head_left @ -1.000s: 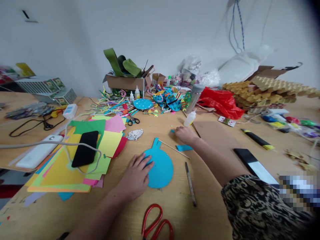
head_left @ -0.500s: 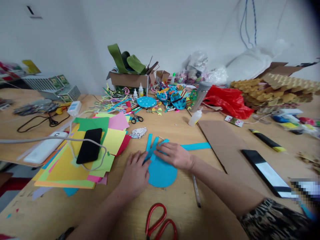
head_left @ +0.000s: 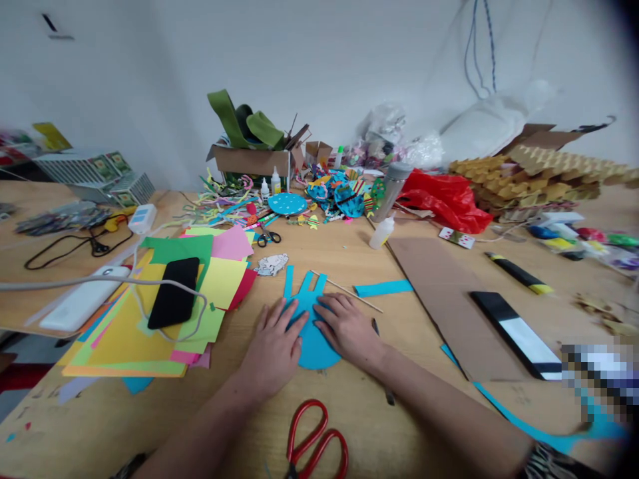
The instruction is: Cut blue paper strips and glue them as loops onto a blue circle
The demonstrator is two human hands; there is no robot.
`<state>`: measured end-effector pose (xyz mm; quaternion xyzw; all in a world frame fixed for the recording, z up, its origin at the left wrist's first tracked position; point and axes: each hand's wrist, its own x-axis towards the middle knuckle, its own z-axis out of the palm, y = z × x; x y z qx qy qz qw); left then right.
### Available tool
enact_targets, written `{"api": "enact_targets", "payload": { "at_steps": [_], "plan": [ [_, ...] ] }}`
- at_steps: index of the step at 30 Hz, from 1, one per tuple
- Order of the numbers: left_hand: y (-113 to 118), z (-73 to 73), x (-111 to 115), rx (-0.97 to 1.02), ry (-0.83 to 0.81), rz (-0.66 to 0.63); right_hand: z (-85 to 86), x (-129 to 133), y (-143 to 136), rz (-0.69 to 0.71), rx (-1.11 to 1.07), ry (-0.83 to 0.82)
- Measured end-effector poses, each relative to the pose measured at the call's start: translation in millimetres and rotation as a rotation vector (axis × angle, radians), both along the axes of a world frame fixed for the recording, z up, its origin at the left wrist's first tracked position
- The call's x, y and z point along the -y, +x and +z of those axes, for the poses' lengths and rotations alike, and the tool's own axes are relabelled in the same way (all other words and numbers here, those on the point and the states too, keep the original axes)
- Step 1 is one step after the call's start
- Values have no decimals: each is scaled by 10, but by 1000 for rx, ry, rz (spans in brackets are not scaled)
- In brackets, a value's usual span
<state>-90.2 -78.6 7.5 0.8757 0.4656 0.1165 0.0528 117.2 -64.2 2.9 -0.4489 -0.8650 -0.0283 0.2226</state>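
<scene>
A blue paper disc [head_left: 317,347] lies flat on the table, with several blue strips reaching up from its top edge. My left hand [head_left: 272,340] rests on its left side, fingers spread over the disc and the foot of the strips. On the opposite side my right hand [head_left: 350,330] presses flat, fingers stretched out. Parts of the disc are hidden under both hands. A thin wooden stick [head_left: 355,295] lies just beyond my right hand, beside a loose blue paper strip [head_left: 383,288]. Red-handled scissors [head_left: 319,440] lie nearest me; a dark slim pen-like tool [head_left: 389,398] is partly under my right forearm.
Coloured paper sheets [head_left: 219,283] with a black phone [head_left: 174,293] on top lie at left, a cable across them. At right are brown cardboard [head_left: 429,293], a utility knife [head_left: 519,273] and a glue bottle [head_left: 382,233]. Craft pieces and a box [head_left: 254,159] stand behind.
My right hand has slid off the strips and down onto the disc's right side, uncovering the strip tops and the wooden stick. My left hand stays on the disc's left. The view has shifted slightly.
</scene>
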Motion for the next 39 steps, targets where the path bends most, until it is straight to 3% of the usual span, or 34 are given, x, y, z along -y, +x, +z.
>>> {"api": "enact_targets", "payload": {
  "at_steps": [4, 9, 12, 17, 21, 27, 32, 39],
  "plan": [
    [-1, -10, -4, -57, -48, -63, 31, -111, 80, 0, 39, 9],
    [6, -18, -3, -51, -55, -46, 174, -311, 221, -317, 239, -103],
    [20, -54, 4, -39, -17, -38, 209, -454, 175, -381, 336, -202],
    [40, -94, 12, -54, 5, -20, 239, -742, 64, -443, 297, -248],
    [36, -86, 10, -62, -2, -27, 375, -917, 338, -505, 238, -308],
    [37, -83, 15, -51, -26, -30, 485, -794, 856, -523, 266, -466],
    [39, -100, 16, -51, -19, -28, 401, -614, 801, -496, 308, -487],
    [34, -113, 15, -46, 0, -24, 400, -567, 758, -419, 356, -453]
  ]
}}
